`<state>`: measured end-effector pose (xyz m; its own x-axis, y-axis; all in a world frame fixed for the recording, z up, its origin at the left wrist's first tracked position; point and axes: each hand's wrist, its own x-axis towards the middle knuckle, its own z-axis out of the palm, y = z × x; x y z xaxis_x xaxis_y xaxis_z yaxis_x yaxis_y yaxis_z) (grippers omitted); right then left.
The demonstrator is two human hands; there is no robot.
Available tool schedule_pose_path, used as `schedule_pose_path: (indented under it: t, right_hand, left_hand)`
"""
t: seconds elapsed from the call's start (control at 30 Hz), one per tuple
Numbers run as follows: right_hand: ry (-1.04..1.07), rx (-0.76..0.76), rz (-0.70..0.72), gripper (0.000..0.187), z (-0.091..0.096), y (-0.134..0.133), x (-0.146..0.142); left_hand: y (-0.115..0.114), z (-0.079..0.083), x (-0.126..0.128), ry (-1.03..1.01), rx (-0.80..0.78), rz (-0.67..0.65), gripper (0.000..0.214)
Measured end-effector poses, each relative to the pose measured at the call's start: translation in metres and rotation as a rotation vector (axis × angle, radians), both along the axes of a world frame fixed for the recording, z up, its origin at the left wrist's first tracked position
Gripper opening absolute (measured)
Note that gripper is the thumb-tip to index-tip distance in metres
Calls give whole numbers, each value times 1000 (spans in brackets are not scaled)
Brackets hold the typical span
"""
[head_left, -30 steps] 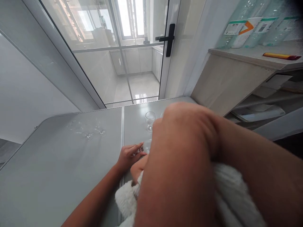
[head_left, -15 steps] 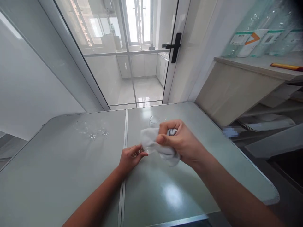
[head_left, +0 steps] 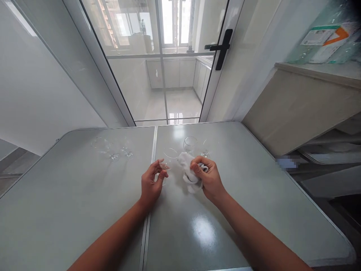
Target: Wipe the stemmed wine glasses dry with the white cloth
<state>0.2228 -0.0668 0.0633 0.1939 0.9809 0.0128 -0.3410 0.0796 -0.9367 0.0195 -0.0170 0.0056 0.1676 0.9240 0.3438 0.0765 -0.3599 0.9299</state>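
My left hand (head_left: 152, 182) is closed around the lower part of a clear wine glass (head_left: 165, 165), which stands out to the right of the fingers, its round rim tilted up and away from me. A bunched white cloth (head_left: 189, 175) is gripped in my right hand (head_left: 211, 177), just right of that glass, with a small gap between the two. Behind the cloth stands another clear glass (head_left: 190, 142). A further stemmed glass (head_left: 206, 150) is partly hidden by my right hand.
More clear stemmed glasses (head_left: 113, 155) stand at the back left of the pale table (head_left: 84, 210). A metal seam runs down the table's middle. Beyond it is a glass door (head_left: 180, 98) with a black handle (head_left: 224, 49). Plastic bottles (head_left: 324, 43) sit on a shelf at right.
The cloth has come away from the glass in my left hand, now leaving its rim uncovered. My right hand is lower and farther from me in the picture. The view has shifted slightly.
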Motion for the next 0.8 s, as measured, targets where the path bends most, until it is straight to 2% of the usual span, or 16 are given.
schedule_pose_path:
  t: [0.07, 0.13, 0.23, 0.3, 0.37, 0.43, 0.57, 0.73, 0.8]
  right_hand:
    - [129, 9, -12, 24, -3, -4, -9]
    - [246, 3, 45, 32, -6, -8, -14]
    - [288, -3, 123, 35, -13, -9, -17]
    - [284, 19, 115, 48, -18, -7, -19]
    - [284, 38, 79, 58, -22, -4, -21]
    - [282, 32, 61, 58, -24, -3, -23]
    - [259, 3, 144, 52, -23, -6, -27]
    - [249, 37, 252, 54, -17, -8, -22]
    - [249, 53, 251, 51, -16, -8, -19]
  left_hand:
    - [-2, 3, 1, -57, -87, -52, 40]
    - [-2, 6, 2, -99, -158, -93, 40]
    - [-1, 10, 2, -158, -213, -113, 44]
    - [0, 10, 2, -188, -223, -134, 46]
    - [0, 9, 3, -189, -246, -212, 45]
    - [-1, 6, 4, -146, -290, -321, 40]
    - [-2, 3, 9, -29, -343, -455, 36]
    - [-2, 6, 10, -31, -434, -774, 47]
    - [-2, 8, 8, -61, -426, -763, 46]
